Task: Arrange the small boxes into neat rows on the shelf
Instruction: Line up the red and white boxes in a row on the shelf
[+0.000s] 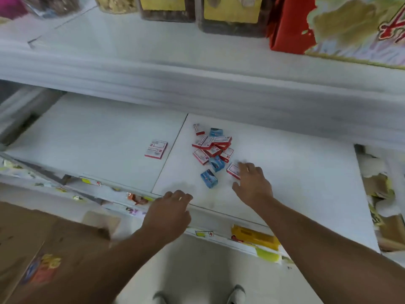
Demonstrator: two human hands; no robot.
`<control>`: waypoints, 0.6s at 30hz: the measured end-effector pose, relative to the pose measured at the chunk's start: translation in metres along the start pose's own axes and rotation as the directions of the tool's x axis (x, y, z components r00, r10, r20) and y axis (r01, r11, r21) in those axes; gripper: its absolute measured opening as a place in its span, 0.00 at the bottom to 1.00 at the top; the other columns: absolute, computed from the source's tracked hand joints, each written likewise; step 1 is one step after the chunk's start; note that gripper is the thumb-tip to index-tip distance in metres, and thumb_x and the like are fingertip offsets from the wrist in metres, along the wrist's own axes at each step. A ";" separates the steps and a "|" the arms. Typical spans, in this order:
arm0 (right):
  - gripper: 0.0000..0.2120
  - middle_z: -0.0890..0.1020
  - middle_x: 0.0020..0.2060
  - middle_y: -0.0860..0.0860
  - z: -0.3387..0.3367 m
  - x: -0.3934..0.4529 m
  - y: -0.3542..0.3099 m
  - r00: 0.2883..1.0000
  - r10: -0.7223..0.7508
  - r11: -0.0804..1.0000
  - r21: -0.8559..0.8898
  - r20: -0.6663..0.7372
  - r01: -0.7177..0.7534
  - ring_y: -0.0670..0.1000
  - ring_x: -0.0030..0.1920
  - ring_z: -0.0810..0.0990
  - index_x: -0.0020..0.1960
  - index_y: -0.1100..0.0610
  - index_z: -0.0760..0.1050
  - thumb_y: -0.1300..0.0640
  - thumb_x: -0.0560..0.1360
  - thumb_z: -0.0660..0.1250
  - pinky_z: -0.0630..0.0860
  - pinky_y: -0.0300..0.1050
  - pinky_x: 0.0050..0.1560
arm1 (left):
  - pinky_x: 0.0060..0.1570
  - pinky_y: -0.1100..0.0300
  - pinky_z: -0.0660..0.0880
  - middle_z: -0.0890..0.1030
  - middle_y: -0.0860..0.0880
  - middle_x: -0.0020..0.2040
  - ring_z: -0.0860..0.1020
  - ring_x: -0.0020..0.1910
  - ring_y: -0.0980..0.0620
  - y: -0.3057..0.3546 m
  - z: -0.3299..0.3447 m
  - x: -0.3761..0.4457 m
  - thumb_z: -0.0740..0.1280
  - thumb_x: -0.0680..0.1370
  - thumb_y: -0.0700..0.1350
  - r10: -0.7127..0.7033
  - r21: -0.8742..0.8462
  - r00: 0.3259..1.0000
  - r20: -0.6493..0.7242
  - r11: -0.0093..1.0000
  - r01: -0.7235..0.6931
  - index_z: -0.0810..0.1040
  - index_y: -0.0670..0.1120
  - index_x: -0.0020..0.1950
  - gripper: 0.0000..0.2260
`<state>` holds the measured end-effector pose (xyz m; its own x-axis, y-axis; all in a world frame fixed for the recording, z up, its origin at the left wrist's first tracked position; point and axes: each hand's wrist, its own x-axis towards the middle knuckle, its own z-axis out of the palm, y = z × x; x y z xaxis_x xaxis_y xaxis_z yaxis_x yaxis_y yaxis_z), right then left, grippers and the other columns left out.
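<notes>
view from a head camera looking down at a white shelf (285, 172) in a shop. nearest the viewer, two bare forearms reach forward over the shelf's front edge. the left hand (168, 213) rests at that edge, fingers loosely curled and holding nothing. the right hand (252, 183) is farther in, fingers spread, fingertips touching a red and white box (232, 170) at the near right of the pile; motion blur hides whether it has a real grip yet.

just beyond lies a loose blue box (209, 178), then the jumbled pile of small boxes (211, 148), red-and-white and blue ones lying at all angles, some overlapping. well apart to the left, a single red and white box (156, 149) lies flat by itself on the next shelf panel. farther back, the upper shelf carries jars (232, 14) and a red package (291, 25).

by the look of it the sorting has barely begun: no row exists yet. the next move likely calls for pinching the touched box by its edges, lifting it clear of the pile, and laying it square on open shelf space to start a row.
</notes>
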<state>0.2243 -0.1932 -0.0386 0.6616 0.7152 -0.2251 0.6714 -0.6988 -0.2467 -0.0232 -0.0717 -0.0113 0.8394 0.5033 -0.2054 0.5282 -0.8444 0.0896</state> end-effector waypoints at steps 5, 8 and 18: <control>0.29 0.70 0.74 0.54 0.011 0.028 0.000 0.999 0.026 0.999 -0.044 0.019 -0.026 0.57 0.71 0.70 0.79 0.52 0.60 0.46 0.82 0.63 0.76 0.57 0.64 | 0.67 0.48 0.76 0.75 0.53 0.74 0.76 0.69 0.49 -0.023 -0.007 0.031 0.62 0.82 0.53 0.010 -0.009 1.000 -0.001 1.000 -0.010 0.72 0.55 0.77 0.22; 0.21 0.75 0.67 0.55 0.019 0.027 -0.001 0.999 0.018 0.997 -0.070 -0.040 -0.021 0.57 0.65 0.74 0.74 0.54 0.70 0.50 0.82 0.65 0.77 0.54 0.61 | 0.68 0.47 0.75 0.75 0.53 0.75 0.74 0.70 0.49 -0.035 -0.015 0.067 0.63 0.83 0.52 0.025 -0.045 1.000 -0.001 0.999 -0.025 0.71 0.55 0.77 0.22; 0.13 0.79 0.48 0.54 0.029 -0.009 0.002 0.980 0.132 0.983 0.148 -0.148 -0.110 0.60 0.49 0.77 0.55 0.54 0.80 0.55 0.72 0.67 0.77 0.51 0.47 | 0.57 0.48 0.79 0.78 0.51 0.68 0.78 0.64 0.47 -0.038 -0.036 0.175 0.67 0.79 0.41 0.236 0.013 0.972 -0.011 0.972 -0.236 0.76 0.52 0.71 0.20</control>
<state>0.2100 -0.2007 -0.0645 0.7864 0.6071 -0.1137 0.5380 -0.7637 -0.3569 0.1083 0.0551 -0.0161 0.9416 0.2918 -0.1680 0.3137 -0.9415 0.1231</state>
